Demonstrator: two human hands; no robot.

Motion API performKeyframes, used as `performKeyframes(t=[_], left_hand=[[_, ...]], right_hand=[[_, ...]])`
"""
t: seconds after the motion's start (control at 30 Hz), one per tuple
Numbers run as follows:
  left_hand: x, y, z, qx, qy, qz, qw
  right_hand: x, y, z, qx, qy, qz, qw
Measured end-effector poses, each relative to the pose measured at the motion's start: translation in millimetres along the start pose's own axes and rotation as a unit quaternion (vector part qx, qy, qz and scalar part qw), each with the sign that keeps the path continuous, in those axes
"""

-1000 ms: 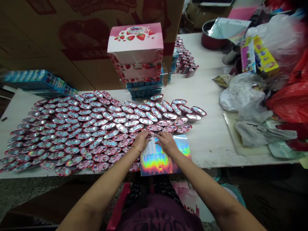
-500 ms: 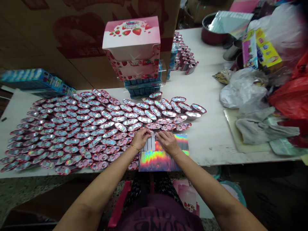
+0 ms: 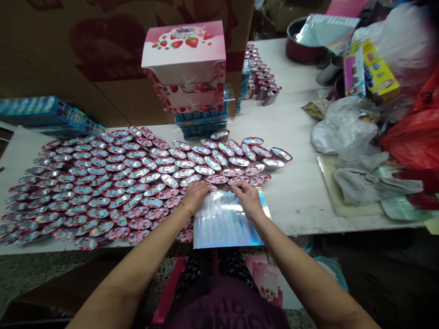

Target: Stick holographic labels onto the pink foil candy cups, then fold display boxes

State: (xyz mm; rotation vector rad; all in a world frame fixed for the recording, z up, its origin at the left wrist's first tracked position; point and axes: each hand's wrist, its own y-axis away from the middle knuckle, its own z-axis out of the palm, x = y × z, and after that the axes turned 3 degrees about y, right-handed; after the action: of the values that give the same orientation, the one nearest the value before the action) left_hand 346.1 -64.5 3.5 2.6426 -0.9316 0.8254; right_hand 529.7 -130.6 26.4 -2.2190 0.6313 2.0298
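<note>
Relation of hands, sheet and containers. At lower centre of the frame, a reflective sheet lies on the worktop, its longer side running left to right and its bottom edge reaching the worktop's lower edge. The left hand sits at the sheet's upper left corner, fingers curled and bunched; the right hand lies over its upper right part, thumb and forefinger drawn close together. Whether either pinches a thin piece cannot be told. Most of the sheet extends below the fingertips. Just above them begin the packed oval-ended containers, which spread towards the left of the frame; the left hand is nearer to the main mass, its fingertips beside one container, contact uncertain. A strawberry-printed box stands well apart, at upper centre.
</note>
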Motion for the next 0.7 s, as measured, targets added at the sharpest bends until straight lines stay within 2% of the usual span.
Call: performKeyframes(t=[0.1, 0.23, 0.3, 0.47, 0.57, 0.63, 0.7], left_hand=[[9.0, -6.9, -0.5, 0.022, 0.12, -0.066, 0.99], [21.9, -23.9, 6.3, -0.002, 0.338, -0.21, 0.918], [26.3, -32.4, 9.5, -0.002, 0.393, -0.24, 0.887], [30.2, -48.1, 16.3, -0.021, 0.467, -0.279, 0.839], [29.6, -57.7, 22.0, 0.016, 0.433, -0.313, 0.845], [29.2, -66.0, 25.3, 0.05, 0.369, -0.314, 0.873], [29.8, -75.3, 27.2, 0.07, 0.279, -0.302, 0.909]], right_hand=[[3.7, -11.4, -2.1, 0.036, -0.111, 0.105, 0.988], [4.5, -16.8, -4.7, 0.044, -0.175, 0.157, 0.971], [-0.1, -16.4, -7.2, 0.044, -0.196, 0.17, 0.965], [-7.9, -18.8, -15.6, 0.037, -0.223, 0.18, 0.957], [0.2, -27.4, -17.6, 0.074, -0.159, 0.139, 0.975], [9.6, -36.7, -16.7, 0.123, -0.069, 0.082, 0.987], [19.0, -47.7, -14.7, 0.175, 0.043, 0.025, 0.983]])
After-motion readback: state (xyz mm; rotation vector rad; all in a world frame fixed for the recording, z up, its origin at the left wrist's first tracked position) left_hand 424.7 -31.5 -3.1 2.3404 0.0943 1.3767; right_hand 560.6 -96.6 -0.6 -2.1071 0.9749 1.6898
